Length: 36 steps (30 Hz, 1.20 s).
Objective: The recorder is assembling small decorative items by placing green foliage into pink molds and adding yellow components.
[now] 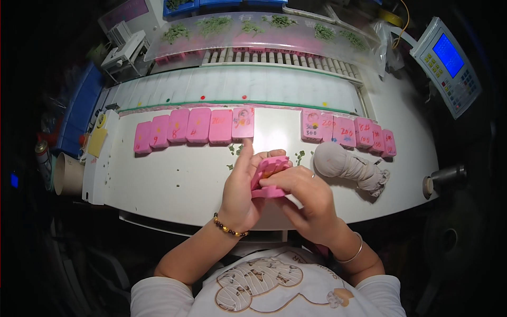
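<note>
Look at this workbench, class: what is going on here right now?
A person seated at a white table holds a small pink case in both hands: the left hand cups it from behind while the right hand pinches its lower edge. Two rows of similar pink cases lie along the table's far side, and a grey cloth bundle lies to the right.

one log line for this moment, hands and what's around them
left hand: holds pink case | right hand: same pink case | table: row of pink cases, grey cloth bundle
</note>
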Tool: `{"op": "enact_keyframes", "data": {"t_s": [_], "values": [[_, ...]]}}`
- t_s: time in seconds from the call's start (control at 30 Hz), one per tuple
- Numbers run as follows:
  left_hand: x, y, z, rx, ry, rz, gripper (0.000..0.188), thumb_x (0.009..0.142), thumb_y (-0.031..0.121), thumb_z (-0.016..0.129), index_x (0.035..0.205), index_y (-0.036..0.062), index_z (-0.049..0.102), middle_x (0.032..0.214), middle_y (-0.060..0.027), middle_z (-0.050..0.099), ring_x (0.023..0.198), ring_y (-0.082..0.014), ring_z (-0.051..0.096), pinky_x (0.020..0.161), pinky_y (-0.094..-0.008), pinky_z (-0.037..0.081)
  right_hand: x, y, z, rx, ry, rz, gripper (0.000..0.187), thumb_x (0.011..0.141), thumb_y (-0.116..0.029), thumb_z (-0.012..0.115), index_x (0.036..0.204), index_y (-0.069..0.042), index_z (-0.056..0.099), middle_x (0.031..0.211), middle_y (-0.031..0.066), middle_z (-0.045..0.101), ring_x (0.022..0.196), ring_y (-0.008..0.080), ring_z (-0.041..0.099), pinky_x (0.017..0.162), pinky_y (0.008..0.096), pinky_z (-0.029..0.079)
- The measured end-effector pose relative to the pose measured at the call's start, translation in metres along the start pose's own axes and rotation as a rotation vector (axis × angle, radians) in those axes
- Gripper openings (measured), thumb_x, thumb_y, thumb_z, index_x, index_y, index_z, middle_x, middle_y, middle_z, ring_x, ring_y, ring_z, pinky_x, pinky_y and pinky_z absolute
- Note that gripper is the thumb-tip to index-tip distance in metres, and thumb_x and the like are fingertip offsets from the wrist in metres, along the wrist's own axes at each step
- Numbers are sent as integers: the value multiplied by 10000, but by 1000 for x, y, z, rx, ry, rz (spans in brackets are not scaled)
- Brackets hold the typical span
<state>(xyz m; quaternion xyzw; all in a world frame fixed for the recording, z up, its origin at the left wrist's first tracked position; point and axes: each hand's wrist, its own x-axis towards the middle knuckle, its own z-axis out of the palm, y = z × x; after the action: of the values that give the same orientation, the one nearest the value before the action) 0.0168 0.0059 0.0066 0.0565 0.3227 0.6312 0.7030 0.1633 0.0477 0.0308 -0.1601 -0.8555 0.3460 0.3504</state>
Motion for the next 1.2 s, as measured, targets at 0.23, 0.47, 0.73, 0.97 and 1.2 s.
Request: {"op": "enact_keyframes", "data": {"t_s": [0.23, 0.47, 0.73, 0.97, 1.2], "values": [[-6, 8, -4, 507, -146, 119, 690, 989, 570, 306, 1227, -45, 506, 1025, -104, 636, 959, -170, 615, 861, -296, 493, 4, 2, 1, -155, 59, -96, 281, 705, 17, 647, 982, -27, 658, 970, 98, 680, 902, 272, 652, 762, 379, 502], [1, 17, -11, -43, -87, 2, 720, 981, 581, 303, 1097, -92, 529, 722, -69, 550, 553, -173, 544, 526, -312, 498, -20, -9, 21, -377, -94, -361, 291, 811, -128, 633, 1085, -38, 667, 1217, 91, 632, 1099, 195, 613, 877, 336, 479], [2, 24, -19, 168, 3, 96, 691, 1006, 525, 271, 1118, -94, 556, 707, -62, 554, 553, -145, 532, 496, -307, 479, -36, 27, -64, -803, 15, 68, 520, 774, -13, 638, 1284, -75, 557, 1209, 145, 586, 1116, 320, 560, 951, 433, 426], [0, 9, -15, 198, -36, 73, 724, 1008, 540, 243, 1192, -108, 508, 765, -81, 565, 592, -140, 544, 500, -310, 501, -25, 16, -85, -874, -191, 112, 713, 688, 34, 667, 1358, -149, 508, 1190, 160, 565, 1037, 321, 563, 895, 427, 416], [3, 1, -5, 292, 36, 139, 646, 1022, 507, 229, 1167, -43, 535, 907, -139, 633, 734, -194, 638, 621, -312, 543, 10, -19, -36, -823, 121, -228, 679, 688, -32, 686, 1344, -95, 522, 1262, 231, 571, 921, 259, 634, 788, 352, 435]]}}
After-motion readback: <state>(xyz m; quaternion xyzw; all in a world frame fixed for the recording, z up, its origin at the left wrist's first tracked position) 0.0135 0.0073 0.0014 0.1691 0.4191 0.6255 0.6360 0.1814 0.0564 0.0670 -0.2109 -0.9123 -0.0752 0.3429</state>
